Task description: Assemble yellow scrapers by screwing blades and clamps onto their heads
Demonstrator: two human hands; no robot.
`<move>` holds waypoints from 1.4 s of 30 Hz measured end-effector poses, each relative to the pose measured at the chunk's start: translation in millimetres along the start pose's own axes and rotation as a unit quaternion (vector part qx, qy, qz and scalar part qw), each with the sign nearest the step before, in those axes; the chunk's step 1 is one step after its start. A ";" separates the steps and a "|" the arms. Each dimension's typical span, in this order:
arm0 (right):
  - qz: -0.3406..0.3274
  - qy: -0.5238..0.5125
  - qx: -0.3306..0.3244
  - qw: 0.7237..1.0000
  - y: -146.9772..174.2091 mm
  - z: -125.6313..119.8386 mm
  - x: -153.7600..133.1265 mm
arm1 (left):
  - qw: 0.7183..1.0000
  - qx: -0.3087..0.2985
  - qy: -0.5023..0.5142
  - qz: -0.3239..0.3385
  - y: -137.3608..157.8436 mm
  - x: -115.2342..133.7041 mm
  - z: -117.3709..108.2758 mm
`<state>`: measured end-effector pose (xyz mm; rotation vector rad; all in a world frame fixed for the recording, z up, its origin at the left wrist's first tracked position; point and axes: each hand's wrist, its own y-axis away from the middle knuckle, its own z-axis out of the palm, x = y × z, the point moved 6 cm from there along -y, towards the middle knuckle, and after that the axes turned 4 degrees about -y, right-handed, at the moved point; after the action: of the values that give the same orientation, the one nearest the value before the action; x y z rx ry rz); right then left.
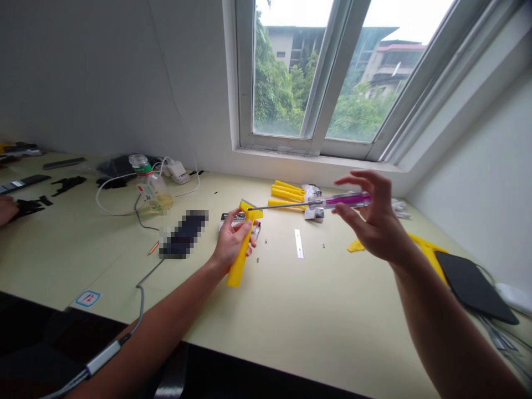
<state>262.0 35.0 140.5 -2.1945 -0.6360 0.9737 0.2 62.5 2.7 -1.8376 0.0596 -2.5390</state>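
My left hand (233,239) is closed around the handle of a yellow scraper (236,269), its wide head tilted up and away from me. In my right hand (376,216) is a screwdriver (347,200) with a clear purple handle, held between the thumb and fingers. Its long shaft points left, and the tip meets the scraper's head near a screw point. Beneath the left hand a small dark-and-white box (225,220) is partly hidden. A flat metal strip (298,244) with holes lies between the hands, near small screws (323,245).
Several yellow handles (286,192) and small plastic packets (313,213) lie toward the window. On the left are a bottle (152,188), a pixelated dark phone-like object (185,235) and cables. A black flat case (474,285) sits right. Another person's hand (7,210) shows far left.
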 end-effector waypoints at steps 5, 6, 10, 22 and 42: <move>0.010 -0.004 -0.001 1.000 -0.2 -2.3 -0.3 | 1.000 -0.002 0.004 0.000 -0.4 0.1 -0.4; 0.003 -0.007 0.001 1.000 -0.3 -2.6 -0.7 | 1.000 -0.003 0.005 0.000 -0.4 0.0 -0.4; 0.017 -0.005 0.018 1.000 -0.8 -4.7 5.2 | 1.000 -0.010 0.011 0.000 -0.4 -0.5 -0.3; 0.067 -0.076 -0.012 0.995 -0.4 1.9 12.6 | 1.000 -0.001 0.003 -0.007 -3.2 -1.0 -4.8; -0.030 -0.005 -0.272 0.962 158.3 82.0 14.6 | 0.988 0.078 0.072 0.111 -9.3 33.7 -28.2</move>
<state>233.4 -32.6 -22.7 -2.6196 -1.0708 0.8464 -36.9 71.6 26.2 -1.5008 0.0598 -2.4406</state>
